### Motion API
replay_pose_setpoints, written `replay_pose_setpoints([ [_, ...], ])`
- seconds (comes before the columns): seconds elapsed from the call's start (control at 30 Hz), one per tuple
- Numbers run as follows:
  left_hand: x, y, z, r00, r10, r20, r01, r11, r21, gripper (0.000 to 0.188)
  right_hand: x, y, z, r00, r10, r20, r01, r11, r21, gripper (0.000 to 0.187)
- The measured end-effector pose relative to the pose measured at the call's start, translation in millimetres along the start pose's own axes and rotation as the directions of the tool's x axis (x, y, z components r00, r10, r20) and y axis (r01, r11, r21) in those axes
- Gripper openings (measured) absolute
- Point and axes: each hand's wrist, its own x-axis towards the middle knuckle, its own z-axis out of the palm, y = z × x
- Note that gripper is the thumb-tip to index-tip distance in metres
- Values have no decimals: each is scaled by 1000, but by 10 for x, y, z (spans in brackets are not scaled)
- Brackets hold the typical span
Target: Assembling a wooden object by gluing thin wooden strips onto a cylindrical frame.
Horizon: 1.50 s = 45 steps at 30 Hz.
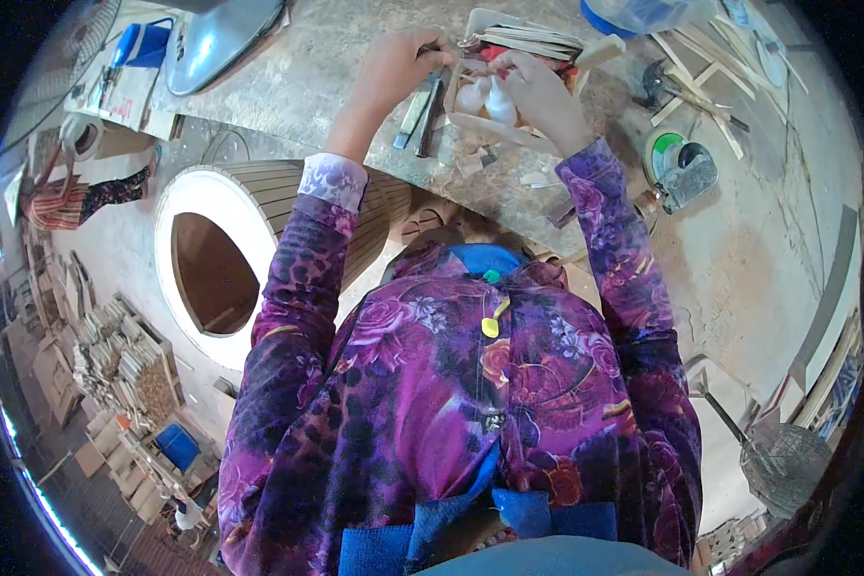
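Head view. Writing first: any print on the white bottle (499, 106) is too small for me to read from here. The pale tray (511, 135) that holds it sits at the far side of the desk (298, 110), straight ahead of the wearer, and I get both hands right at it.

Left hand (405, 67): at the tray's left edge, fingertips drawn in close to each other; I can't tell whether something thin is pinched there. Right hand (545, 99): over the tray's right side, fingers bent inward, just beside the white bottle; I can't tell if they are clamped on anything. The bottle stands upright between the two hands, nearer the right one.

In the tray's far part I see a bundle of thin pale strips (528, 36), with something red under it. On the desk, left of the tray, two narrow tools (420, 120) lie side by side, near the left hand. Right of the right forearm: a green ring (660, 146) beside a metal container (691, 180); farther back, a dark-headed tool (655, 84) by some wooden strips (706, 96).
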Motion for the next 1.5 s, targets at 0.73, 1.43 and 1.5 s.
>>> replay_pose_setpoints([
  [0.73, 132, 429, -129, 998, -30, 62, 24, 996, 89, 19, 167, 168, -313, 941, -251, 225, 325, 852, -410, 29],
  [1.43, 268, 661, 27, 920, 341, 194, -392, 790, 471, 10, 196, 268, -503, 968, -121, 221, 226, 800, -556, 27],
  [1.5, 231, 726, -18, 913, 265, 309, -399, 732, 553, 9, 175, 299, -518, 959, -198, 202, 275, 821, -500, 25],
])
